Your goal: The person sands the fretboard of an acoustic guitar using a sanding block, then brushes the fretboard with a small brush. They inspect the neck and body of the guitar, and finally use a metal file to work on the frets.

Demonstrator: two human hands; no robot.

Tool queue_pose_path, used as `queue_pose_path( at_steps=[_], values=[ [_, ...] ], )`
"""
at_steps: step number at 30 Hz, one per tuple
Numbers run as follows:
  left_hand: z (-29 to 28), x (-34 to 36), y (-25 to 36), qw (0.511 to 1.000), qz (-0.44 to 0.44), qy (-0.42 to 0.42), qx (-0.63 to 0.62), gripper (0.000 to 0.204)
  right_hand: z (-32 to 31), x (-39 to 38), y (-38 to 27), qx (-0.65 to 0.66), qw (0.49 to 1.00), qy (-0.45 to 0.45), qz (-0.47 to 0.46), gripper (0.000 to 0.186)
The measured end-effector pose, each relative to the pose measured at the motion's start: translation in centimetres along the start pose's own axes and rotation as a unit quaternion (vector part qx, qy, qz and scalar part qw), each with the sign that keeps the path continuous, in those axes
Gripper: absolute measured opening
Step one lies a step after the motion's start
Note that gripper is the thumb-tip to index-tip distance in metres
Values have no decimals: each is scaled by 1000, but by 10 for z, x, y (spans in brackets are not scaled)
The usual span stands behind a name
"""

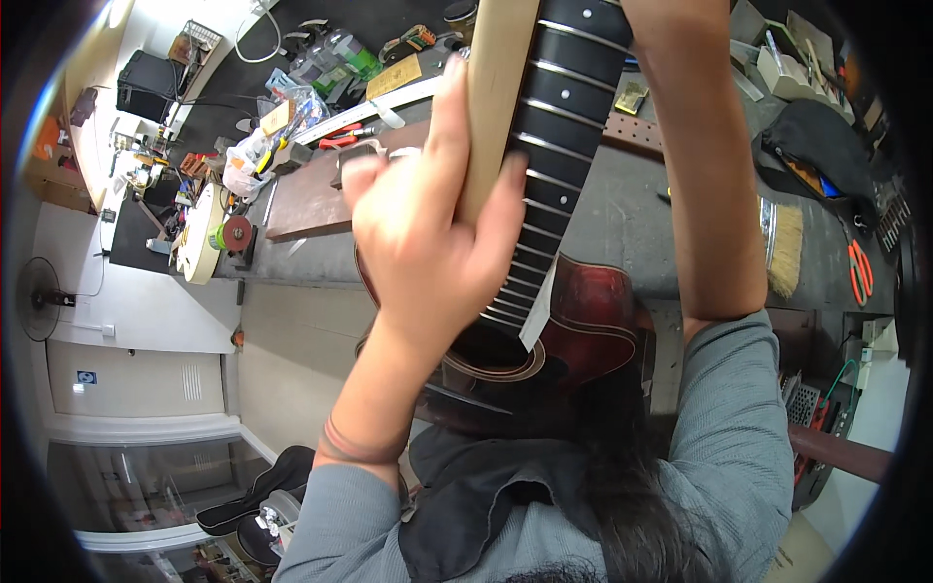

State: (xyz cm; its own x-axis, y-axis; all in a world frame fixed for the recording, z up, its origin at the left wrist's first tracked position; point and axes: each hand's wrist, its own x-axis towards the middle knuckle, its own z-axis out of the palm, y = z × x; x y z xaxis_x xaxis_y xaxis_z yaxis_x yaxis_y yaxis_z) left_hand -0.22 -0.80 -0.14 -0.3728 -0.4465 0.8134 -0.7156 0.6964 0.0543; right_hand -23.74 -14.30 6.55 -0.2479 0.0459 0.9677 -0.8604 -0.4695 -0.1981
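A dark red acoustic guitar (588, 306) lies before me, its neck running up and away. Its black fretboard (559, 146) carries bright metal frets and pale dots. Along the fretboard's left edge runs a long pale wooden piece (501, 87); I cannot tell if it is the neck's side or separate. My left hand (418, 214) is closed around that wood, index finger along its left side and thumb over the fretboard's edge. A white strip (540, 309) sits by the fretboard's body end. My right hand (675, 15) reaches the neck's right side at the upper rim, fingers hidden.
On the dark workbench (622, 219) lie a brown board (316, 199), a wide brush (785, 248), orange-handled scissors (859, 272) and a black pouch (816, 155). Bottles (355, 56) and tools crowd the back left. A fan (44, 298) stands far left.
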Motion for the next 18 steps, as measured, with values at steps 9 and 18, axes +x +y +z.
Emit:
queue_pose_path(
  at_steps=[9, 18],
  values=[
    [-9, -7, 4, 1000, 4, -24, 19, 78, -9, -4, -21, 93, 994, 5, 58, 37],
    [10, 47, 2, 975, -54, -16, -216, 73, -6, 4, -28, 389, 898, 30, 204, 57]
  ],
)
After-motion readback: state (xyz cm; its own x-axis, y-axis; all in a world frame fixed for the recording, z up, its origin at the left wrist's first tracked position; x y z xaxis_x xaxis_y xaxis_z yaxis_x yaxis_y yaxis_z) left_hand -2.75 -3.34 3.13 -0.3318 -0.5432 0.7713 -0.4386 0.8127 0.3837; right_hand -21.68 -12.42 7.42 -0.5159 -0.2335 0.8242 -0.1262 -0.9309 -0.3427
